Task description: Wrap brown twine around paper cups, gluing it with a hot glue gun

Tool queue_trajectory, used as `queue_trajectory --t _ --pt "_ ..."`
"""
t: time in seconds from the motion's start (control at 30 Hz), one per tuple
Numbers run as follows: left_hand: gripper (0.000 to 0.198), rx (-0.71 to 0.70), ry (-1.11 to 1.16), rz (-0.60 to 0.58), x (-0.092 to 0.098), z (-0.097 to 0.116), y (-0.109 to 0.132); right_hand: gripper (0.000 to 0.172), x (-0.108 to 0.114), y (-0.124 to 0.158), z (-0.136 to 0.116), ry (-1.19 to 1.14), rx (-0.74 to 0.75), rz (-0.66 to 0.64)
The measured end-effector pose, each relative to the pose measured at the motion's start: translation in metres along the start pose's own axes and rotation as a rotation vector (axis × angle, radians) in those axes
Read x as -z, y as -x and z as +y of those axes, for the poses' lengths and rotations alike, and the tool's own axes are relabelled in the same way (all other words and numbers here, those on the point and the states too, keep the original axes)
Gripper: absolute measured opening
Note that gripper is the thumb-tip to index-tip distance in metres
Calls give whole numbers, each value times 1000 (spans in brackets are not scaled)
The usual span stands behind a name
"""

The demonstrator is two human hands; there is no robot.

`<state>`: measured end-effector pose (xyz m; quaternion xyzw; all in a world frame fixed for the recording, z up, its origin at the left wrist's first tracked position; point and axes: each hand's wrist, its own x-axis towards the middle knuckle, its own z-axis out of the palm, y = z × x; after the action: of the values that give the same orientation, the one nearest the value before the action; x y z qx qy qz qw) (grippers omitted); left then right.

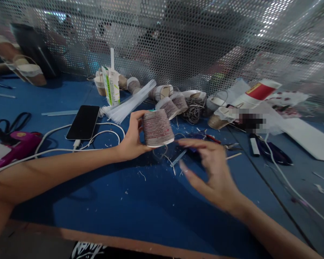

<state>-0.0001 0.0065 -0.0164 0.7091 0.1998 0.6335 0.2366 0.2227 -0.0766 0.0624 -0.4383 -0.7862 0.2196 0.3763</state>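
My left hand grips a cup wrapped in grey-brown cord, tilted on its side above the blue table. A pale rim shows along the cup's lower edge. Just to the right hovers my right hand, slightly blurred, its thumb and fingers apart with nothing between them. Below and between the hands lie a translucent glue stick and scraps of cord. Behind the held cup rest more cord-wrapped cups and a tangled coil of cord.
At left are a purple glue gun and a phone with a white cable. A bundle of glue sticks lies before a drink carton. Dark-handled scissors lie at right. A perforated metal panel stands behind.
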Motion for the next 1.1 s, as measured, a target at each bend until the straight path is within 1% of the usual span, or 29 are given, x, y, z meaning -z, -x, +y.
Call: queue_trajectory --t 0.07,0.1,0.17,0.23,0.3,0.33,0.4,0.47,0.63,0.73,0.83,1.0,1.1 --pt "85 -15 -2 -26 0 2 -1 32 -14 3 -2 -131 -37 -173" --pt "86 -17 -8 -37 1 4 -1 29 -19 5 -2 -177 -56 -231" --pt "86 -18 -24 -54 2 6 -1 27 -25 6 1 -315 -99 -296" --pt "85 -17 -40 -65 3 7 -2 31 -27 7 3 -489 -103 -333" --pt "84 -17 -50 -70 3 6 -1 35 -27 8 3 -639 -124 -329" --pt "84 -13 -49 -73 3 6 -1 35 -26 8 3 -692 -145 -305" --pt "82 0 -31 -86 3 6 0 33 -24 7 3 -754 -190 -229" --pt "81 16 -1 -112 2 6 0 31 -20 4 3 -784 -199 -140" --pt "78 66 46 -218 3 11 -2 26 -9 -4 2 -777 -154 44" --pt "80 79 50 -272 4 14 -3 27 -7 -5 4 -704 -158 136" --pt "80 103 52 -307 6 15 -4 27 -9 -4 6 -588 -150 152" --pt "80 158 87 -345 8 18 -5 24 -11 -7 3 -302 -170 150" --pt "80 257 139 -361 8 22 -6 24 -13 -7 4 -289 -157 136"
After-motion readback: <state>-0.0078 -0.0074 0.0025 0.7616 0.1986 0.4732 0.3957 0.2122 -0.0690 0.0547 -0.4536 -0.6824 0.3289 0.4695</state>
